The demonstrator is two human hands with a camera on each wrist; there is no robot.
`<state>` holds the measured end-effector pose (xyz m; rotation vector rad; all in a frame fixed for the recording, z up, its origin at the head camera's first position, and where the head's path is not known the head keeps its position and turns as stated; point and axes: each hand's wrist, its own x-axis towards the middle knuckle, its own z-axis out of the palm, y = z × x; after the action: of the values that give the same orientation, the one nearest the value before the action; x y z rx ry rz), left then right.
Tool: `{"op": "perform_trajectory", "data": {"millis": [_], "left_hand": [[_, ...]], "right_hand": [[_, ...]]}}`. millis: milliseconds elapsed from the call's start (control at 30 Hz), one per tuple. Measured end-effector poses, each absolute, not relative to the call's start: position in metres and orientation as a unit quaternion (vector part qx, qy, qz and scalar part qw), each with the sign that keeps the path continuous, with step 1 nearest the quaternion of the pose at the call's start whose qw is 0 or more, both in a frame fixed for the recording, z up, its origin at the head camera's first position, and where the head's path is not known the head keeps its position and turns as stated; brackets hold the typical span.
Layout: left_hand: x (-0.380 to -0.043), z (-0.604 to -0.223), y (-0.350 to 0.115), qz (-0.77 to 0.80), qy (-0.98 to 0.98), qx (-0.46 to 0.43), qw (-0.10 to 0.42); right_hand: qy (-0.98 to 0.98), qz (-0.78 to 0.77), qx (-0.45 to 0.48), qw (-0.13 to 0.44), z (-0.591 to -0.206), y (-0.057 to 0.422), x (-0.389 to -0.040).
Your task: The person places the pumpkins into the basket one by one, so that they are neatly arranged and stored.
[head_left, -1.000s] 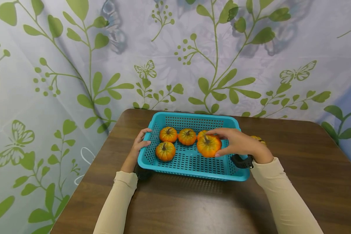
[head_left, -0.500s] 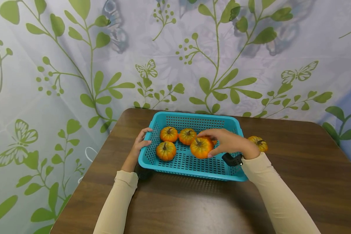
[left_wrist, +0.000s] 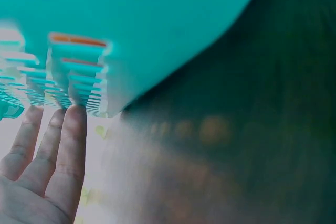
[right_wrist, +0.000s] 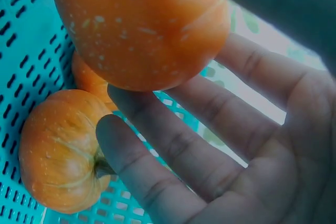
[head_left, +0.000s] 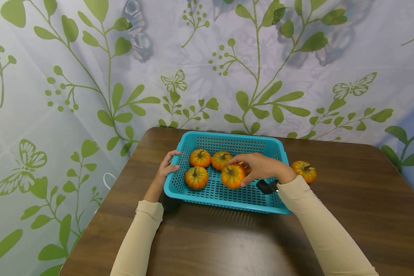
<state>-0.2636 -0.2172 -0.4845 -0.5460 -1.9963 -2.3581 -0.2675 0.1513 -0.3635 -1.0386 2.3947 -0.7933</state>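
Note:
My right hand (head_left: 258, 166) holds a small orange pumpkin (head_left: 232, 176) between thumb and fingers, over the blue perforated basket (head_left: 227, 206). In the right wrist view the held pumpkin (right_wrist: 142, 30) shows its speckled side, and the fingers reach beneath it. Inside the basket, pumpkins sit at the back left (head_left: 199, 158), front left (head_left: 196, 178) and back middle (head_left: 221, 160). One more, behind my right hand, is mostly hidden. At the basket's left end my left hand (head_left: 163, 170) touches the outer wall, its fingers (left_wrist: 71, 156) nearly straight in the left wrist view.
Outside the basket, to its right, another pumpkin (head_left: 304, 171) lies on the brown wooden table (head_left: 207, 245), near my right forearm. A leaf-patterned cloth (head_left: 207, 76) hangs just behind the table's far edge. A white cord (head_left: 108, 179) shows past the left edge.
My right hand has carried its pumpkin left and slightly toward me over the basket. The pumpkin outside on the right has come into fuller view. My left hand stays at the basket wall.

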Motion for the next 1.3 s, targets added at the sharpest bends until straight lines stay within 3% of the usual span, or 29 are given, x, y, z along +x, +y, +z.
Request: {"op": "perform_trajectory", "data": {"millis": [867,1300], "left_hand": [[-0.262,-0.485,-0.216,-0.744,-0.65,-0.152,-0.002],[-0.262,-0.485,-0.216,-0.742,-0.654,-0.147,-0.002]], "right_hand": [[0.854,-0.236,-0.362,0.29,-0.388,0.12,-0.286],[0.842,-0.28,-0.347,0.305,-0.404,0.118,-0.286]]}}
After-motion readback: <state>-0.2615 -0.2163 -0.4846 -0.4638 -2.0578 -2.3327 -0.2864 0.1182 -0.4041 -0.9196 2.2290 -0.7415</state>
